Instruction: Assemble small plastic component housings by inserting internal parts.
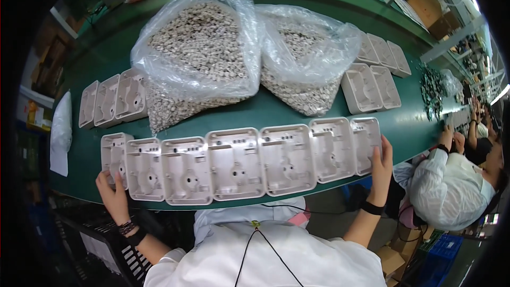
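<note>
A row of several light grey, open-topped housings (pixel 235 163) stands side by side along the near edge of the green table. At the row's left end, my left hand (pixel 113 196) grips the end housing (pixel 113 151), fingers at its outer side and thumb by its near rim. My right hand (pixel 381 172) closes on the wall of the right end housing (pixel 366 143), thumb toward the inside and fingers along the outer side. Screw posts, dark holes and small slots show inside the housings.
Behind the row stand two open clear bags (pixel 196 48) (pixel 303 69) full of small pale parts. More housings (pixel 114 98) (pixel 372 87) flank them. A white packet (pixel 61 133) lies far left, dark small parts (pixel 431 91) far right. Co-workers (pixel 451 191) sit to the right; a black crate (pixel 114 247) is lower left.
</note>
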A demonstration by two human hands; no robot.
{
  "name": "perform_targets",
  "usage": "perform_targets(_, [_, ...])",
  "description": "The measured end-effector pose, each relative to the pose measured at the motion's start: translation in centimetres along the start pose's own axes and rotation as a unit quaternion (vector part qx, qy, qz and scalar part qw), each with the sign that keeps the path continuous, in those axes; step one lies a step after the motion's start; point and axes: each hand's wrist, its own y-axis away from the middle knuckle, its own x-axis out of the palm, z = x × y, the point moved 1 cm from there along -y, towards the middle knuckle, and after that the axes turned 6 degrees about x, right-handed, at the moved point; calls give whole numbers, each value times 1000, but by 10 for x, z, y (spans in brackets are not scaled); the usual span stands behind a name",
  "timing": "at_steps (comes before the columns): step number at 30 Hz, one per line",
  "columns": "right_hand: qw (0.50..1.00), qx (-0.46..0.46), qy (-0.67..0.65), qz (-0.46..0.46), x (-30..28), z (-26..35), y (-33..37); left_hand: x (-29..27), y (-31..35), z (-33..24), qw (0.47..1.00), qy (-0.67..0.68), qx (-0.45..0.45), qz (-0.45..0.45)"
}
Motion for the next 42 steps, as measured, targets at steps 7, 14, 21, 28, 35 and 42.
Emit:
perform_targets(7, [874,-304,366,96,27,181,-2,37,10,-36,961,164,-113,-194])
perform_targets(14, [653,-570,391,308,238,265,-19,31,13,-37,942,216,-169,-195])
perform_targets(21, [662,-544,397,330,343,192,-88,26,14,-46,944,233,-146,-181])
perform_targets(28, [668,-496,393,391,340,207,-100,28,14,-43,949,231,-133,-170])
perform_targets(35, [673,-536,417,293,343,209,-102,-24,2,-98,902,354,-10,-245])
perform_targets(42, [662,-589,389,251,349,220,-84,-145,-11,-279,449,453,719,275])
